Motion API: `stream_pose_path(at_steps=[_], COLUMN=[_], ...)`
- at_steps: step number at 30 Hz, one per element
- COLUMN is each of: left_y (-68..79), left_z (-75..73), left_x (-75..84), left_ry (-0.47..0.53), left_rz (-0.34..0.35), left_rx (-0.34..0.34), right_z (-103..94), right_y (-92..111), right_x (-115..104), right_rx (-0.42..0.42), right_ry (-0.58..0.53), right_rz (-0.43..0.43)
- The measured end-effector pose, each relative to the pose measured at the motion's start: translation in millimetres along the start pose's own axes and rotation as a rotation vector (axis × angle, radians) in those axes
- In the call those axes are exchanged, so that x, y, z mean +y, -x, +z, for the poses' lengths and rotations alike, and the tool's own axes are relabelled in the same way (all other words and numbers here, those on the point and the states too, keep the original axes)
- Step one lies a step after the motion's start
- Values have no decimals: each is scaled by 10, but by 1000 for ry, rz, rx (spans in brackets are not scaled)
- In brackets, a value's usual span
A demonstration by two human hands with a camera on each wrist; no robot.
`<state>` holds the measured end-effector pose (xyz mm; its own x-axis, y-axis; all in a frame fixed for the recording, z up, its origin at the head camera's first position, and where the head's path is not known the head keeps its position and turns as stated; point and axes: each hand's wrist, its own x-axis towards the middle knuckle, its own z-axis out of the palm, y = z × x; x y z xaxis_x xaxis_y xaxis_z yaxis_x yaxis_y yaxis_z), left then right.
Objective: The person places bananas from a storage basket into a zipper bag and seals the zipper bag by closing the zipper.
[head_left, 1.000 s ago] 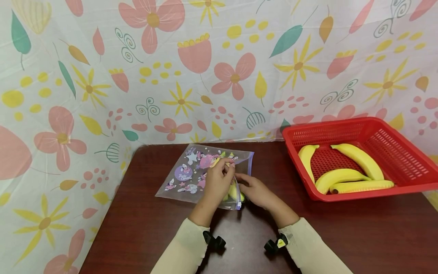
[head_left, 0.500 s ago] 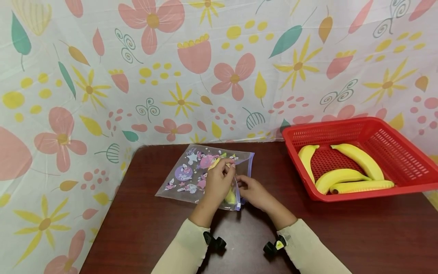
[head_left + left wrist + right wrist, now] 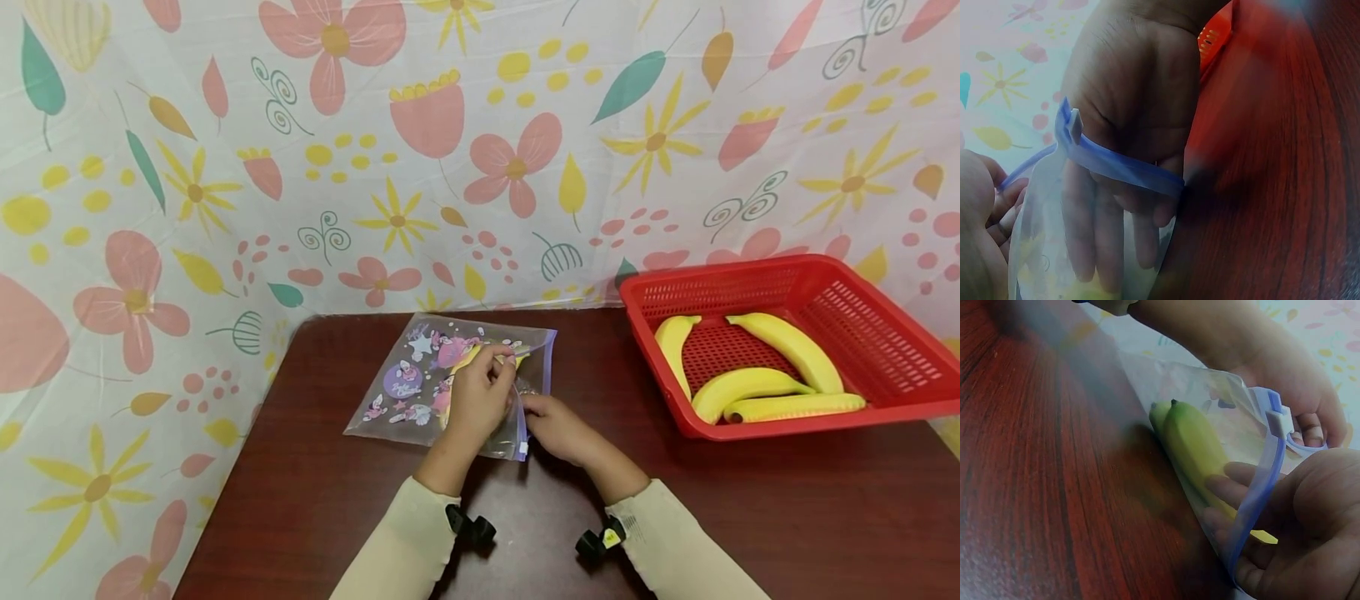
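Nearest, two cream-coloured long sleeves [image 3: 401,537] reach in over a glossy, dark reddish-brown wood-grain table [image 3: 300,500], each with a small black device [image 3: 471,529] fixed at the cuff. Beyond the cuffs, a flat, see-through plastic bag printed with pink figures, stars and a purple disc [image 3: 405,408] lies on the table, its purple-edged mouth turned to the right, with a small white plastic slider [image 3: 522,449] at the near end of that edging. The right hand [image 3: 557,427] comes in from the right at the bag's mouth; the wrist views show its fingers extended through the opening, not clenched, lying over the fruit, though whether they press on it I cannot tell. The left hand [image 3: 480,396] lies over the bag and pinches the purple edging of the mouth between curled fingers and thumb. Inside the bag is a smooth yellow banana with a greenish, dark-ended tip [image 3: 1194,437], a second greenish tip [image 3: 1159,414] showing close beside it. To the right, apart from both hands, stands a red plastic basket with perforated walls [image 3: 881,333], holding four curved yellow bananas [image 3: 791,348]. Farthest back hangs a white cloth patterned with pink, yellow and green flowers and leaves [image 3: 435,183].
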<state>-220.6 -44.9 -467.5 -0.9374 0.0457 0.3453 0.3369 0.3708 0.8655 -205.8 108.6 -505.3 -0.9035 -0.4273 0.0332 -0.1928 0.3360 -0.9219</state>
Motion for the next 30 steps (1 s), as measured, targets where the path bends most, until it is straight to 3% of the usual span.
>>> stream_pose_path(at_steps=[7,14,18,30], left_y=[-4,-12,-10,-10], left_z=[5,-7,-12,-7], left_x=[-7,13,20,14], left_ry=[-27,-29,-24,-28], left_rz=[1,-12,-15,-18], left_rx=[-1,-7,-4,-14], right_z=[-1,-4,-5,2], right_y=[13,-12,-21,-18], right_x=[-32,-21,-10,19], right_rx=[3,67,74,72], right_ry=[-11,108,124,139], right_rz=[36,50,68,42])
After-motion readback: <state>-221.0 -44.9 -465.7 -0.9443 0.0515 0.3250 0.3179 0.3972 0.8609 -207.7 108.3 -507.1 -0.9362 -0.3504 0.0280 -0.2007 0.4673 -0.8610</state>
